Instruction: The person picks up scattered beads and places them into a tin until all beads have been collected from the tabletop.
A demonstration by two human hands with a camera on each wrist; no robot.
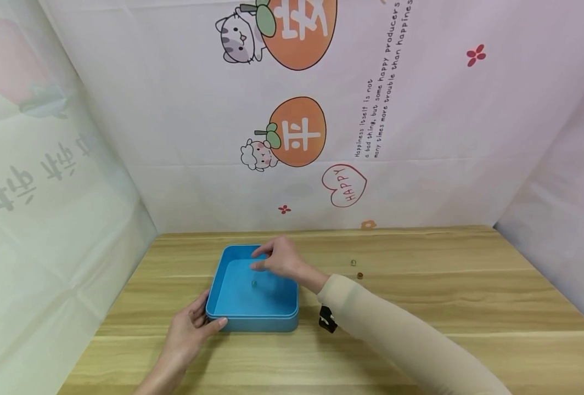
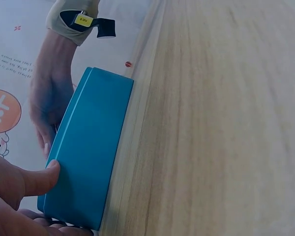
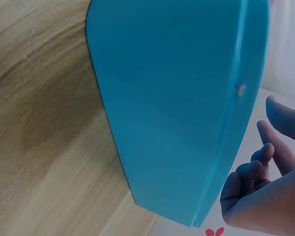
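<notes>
A light-blue open box (image 1: 259,323) rests on the wooden table. My left hand (image 1: 185,331) grips its near left corner, thumb against the front wall and fingers around the left side. Over the far right part of the box hangs my right hand (image 1: 286,260). Its thumb and index finger stand apart with nothing visible between them; in the right wrist view the other fingers are bent. On the box floor lies a tiny greenish, see-through piece (image 1: 254,283), too small to identify. The box hides part of the right hand in the left wrist view.
Right of the box, a small greenish piece (image 1: 353,263) and a small brown ring-like piece (image 1: 360,276) lie on the wooden table (image 1: 445,285). A black wrist camera (image 1: 327,319) hangs under the right sleeve. Printed white cloth (image 1: 420,181) stands behind and at both sides.
</notes>
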